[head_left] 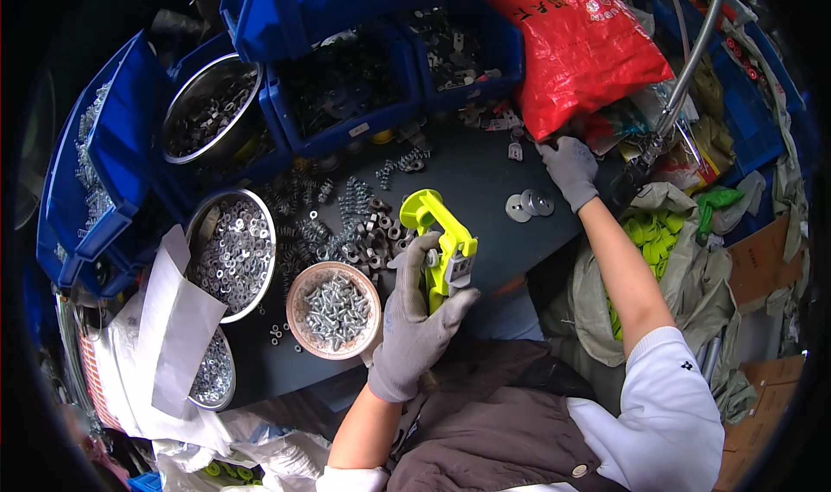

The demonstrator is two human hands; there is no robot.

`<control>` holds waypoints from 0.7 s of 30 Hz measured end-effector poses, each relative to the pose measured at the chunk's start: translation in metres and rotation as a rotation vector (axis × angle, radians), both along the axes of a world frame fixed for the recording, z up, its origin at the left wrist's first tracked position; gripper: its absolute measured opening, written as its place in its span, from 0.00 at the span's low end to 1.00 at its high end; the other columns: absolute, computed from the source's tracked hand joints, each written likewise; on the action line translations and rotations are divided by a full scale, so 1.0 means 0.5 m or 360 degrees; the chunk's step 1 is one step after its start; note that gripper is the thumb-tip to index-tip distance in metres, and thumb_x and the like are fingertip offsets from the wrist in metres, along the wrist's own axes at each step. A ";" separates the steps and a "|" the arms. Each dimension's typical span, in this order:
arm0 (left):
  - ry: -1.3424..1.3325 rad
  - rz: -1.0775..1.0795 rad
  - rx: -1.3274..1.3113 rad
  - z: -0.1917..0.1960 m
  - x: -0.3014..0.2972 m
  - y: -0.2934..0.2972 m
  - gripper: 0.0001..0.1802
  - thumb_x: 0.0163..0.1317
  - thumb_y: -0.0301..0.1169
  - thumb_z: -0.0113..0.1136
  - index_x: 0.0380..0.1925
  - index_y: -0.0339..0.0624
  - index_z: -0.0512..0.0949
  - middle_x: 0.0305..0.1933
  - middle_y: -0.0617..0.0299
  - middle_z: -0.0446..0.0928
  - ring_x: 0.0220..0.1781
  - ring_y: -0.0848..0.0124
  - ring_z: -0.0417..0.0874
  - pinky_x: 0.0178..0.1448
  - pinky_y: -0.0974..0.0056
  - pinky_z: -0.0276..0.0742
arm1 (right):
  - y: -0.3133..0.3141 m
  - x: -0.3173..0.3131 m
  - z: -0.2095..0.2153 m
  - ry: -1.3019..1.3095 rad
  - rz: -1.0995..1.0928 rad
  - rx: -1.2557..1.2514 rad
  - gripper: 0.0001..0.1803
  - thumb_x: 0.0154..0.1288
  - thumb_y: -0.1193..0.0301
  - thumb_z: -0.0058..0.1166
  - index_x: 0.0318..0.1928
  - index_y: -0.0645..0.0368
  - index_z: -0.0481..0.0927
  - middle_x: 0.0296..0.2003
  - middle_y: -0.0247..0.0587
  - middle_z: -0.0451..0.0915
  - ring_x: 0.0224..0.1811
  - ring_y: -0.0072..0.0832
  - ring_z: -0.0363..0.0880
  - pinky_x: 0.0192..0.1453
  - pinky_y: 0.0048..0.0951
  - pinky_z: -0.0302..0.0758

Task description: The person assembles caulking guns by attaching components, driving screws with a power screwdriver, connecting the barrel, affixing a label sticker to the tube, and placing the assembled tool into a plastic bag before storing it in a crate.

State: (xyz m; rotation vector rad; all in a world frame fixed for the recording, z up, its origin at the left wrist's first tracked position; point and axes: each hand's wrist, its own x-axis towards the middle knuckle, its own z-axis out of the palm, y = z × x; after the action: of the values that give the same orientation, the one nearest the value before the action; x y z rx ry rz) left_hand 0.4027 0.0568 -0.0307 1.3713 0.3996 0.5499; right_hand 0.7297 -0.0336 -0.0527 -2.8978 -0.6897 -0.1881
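Note:
My left hand (411, 332), in a grey glove, is closed round a bright yellow-green plastic clamp-like part (457, 232) with a grey metal piece (459, 270) on its side. It is held up over the front of the table, right of a bowl of screws (336, 308). My right hand (571, 170), gloved too, reaches to the back right, beside the lower corner of a red plastic bag (589, 55). Its fingers are curled in, and what they hold, if anything, is hidden. Left of it lies a small metal plate (515, 151).
Round metal discs (529, 205) lie on the dark table (498, 176). Loose springs (353, 199) and dark nuts (374, 235) are heaped mid-table. Blue bins (346, 133) line the back. A metal bowl of washers (232, 254) stands left. A sack of yellow-green parts (649, 232) sits right.

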 end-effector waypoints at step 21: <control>-0.0017 0.0018 0.0161 -0.015 0.003 0.000 0.37 0.58 0.35 0.67 0.64 0.39 0.61 0.56 0.53 0.72 0.58 0.67 0.74 0.62 0.64 0.68 | 0.014 0.120 -0.031 0.1062 -0.0201 0.1063 0.10 0.59 0.69 0.54 0.33 0.66 0.80 0.23 0.45 0.80 0.21 0.29 0.79 0.23 0.32 0.72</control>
State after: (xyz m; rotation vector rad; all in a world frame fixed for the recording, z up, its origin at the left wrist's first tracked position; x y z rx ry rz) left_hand 0.4044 0.0567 -0.0382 1.4632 0.3751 0.5935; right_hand 0.7895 -0.0267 -0.0685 -2.1483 -0.2484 0.4358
